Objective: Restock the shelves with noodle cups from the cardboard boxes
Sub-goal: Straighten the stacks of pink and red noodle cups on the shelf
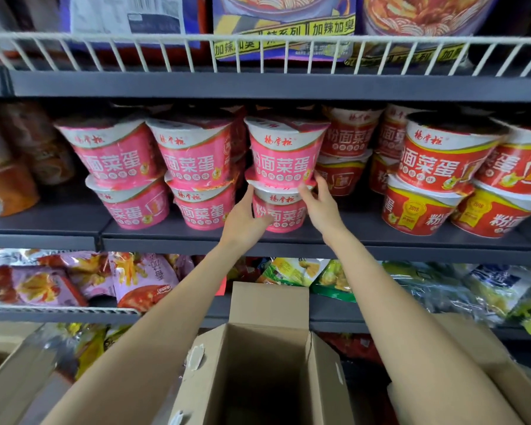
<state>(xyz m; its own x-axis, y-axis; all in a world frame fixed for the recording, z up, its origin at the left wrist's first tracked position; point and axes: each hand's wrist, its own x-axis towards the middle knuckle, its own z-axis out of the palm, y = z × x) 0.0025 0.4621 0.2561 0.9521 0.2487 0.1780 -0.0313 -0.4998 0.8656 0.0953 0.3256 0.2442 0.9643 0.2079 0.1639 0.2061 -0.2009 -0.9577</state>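
Pink noodle cups stand two-high on the middle shelf (288, 240), in three stacks; red cups of the same make fill the right side. Both hands are at the third pink stack. The left hand (246, 214) cups the left side of the lower cup (281, 214), fingers curled partly round it. The right hand (319, 199) has its fingertips at the seam where the upper cup (284, 151) sits on the lower cup's lid; whether they pinch the rim or only steady it cannot be told.

Risks, judged from this position:
- The upper cup rests on a flexible lid and leans slightly. Letting go unevenly could tip it forward off the shelf.
- A sideways nudge could push the stack against the red cups (347, 154) just beside it and unsettle those.
- The cardboard box (267, 363) stands open directly below, with no cups visible in its dark interior; a fallen cup would likely land in or beside it.

Legible markings:
- Pink and red cups: 粉面菜蛋 in large white characters, with a red brush-script brand mark on the white upper band.
- Lower red cups: a gold medal printed "2018".
- Packets (282, 29) on the shelf above: yellow strips reading 加辣加臭.
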